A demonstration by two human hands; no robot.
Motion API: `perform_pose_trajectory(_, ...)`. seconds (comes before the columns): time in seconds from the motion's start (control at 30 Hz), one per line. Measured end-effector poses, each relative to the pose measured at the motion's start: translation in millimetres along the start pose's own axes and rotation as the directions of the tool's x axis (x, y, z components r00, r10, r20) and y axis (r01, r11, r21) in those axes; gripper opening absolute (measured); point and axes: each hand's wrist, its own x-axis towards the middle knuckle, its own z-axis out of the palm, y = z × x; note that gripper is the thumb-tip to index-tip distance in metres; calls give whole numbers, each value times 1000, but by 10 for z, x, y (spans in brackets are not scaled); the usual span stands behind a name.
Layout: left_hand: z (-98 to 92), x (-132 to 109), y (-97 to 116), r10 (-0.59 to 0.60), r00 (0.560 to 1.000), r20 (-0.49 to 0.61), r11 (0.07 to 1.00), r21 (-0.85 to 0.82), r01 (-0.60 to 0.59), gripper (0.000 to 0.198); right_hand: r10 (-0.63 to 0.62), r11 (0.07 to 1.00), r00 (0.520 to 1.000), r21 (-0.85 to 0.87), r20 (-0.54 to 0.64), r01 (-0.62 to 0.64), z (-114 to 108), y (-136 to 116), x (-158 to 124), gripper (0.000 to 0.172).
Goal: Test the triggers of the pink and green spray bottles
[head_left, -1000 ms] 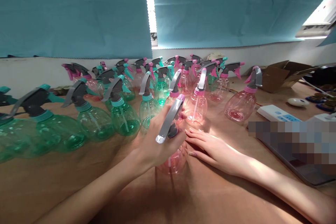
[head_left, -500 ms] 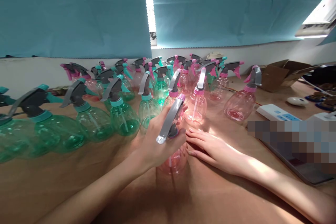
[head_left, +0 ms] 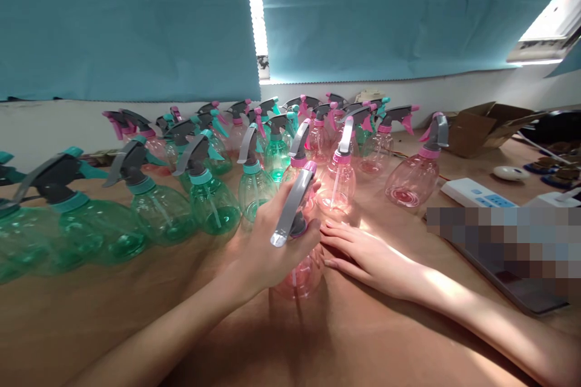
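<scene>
A pink spray bottle (head_left: 303,275) stands on the brown table (head_left: 318,344) in front of me. My left hand (head_left: 267,242) is closed around its grey trigger head (head_left: 293,208), fingers wrapped over the top. Just to the right of the bottle, my right hand (head_left: 363,251) lies flat on the table with its fingers stretched out, the fingertips touching or nearly touching the bottle's side. It holds nothing.
Several green spray bottles (head_left: 213,202) and pink spray bottles (head_left: 411,178) stand in rows behind, up to the wall under blue blinds (head_left: 136,18). At the right lie a white power strip (head_left: 476,193), an open cardboard box (head_left: 485,124) and a dark flat device (head_left: 521,284).
</scene>
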Motion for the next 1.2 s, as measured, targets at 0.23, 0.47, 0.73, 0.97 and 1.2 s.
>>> perform_pose_trajectory(0.23,35,9,3,16,998,-54,998,68,-12,10,6,1000,999,8,33,-6,-63,-39,29,36)
perform_pose_trajectory(0.47,149,79,90,57,991,-123,991,127,-41,24,-64,994,993,93,97,55,-228,-44,28,27)
perform_pose_trajectory(0.73,256,104,133,40,992,-118,995,100,-28,34,36,983,989,172,145,-61,-341,-64,-224,47)
perform_pose_trajectory(0.97,276,111,104,56,989,-133,996,80,-46,33,75,979,990,178,122,-96,-282,-103,-312,65)
perform_pose_trajectory(1.2,277,112,80,86,990,-111,995,56,-80,45,239,969,970,60,56,-242,-7,-92,-503,77)
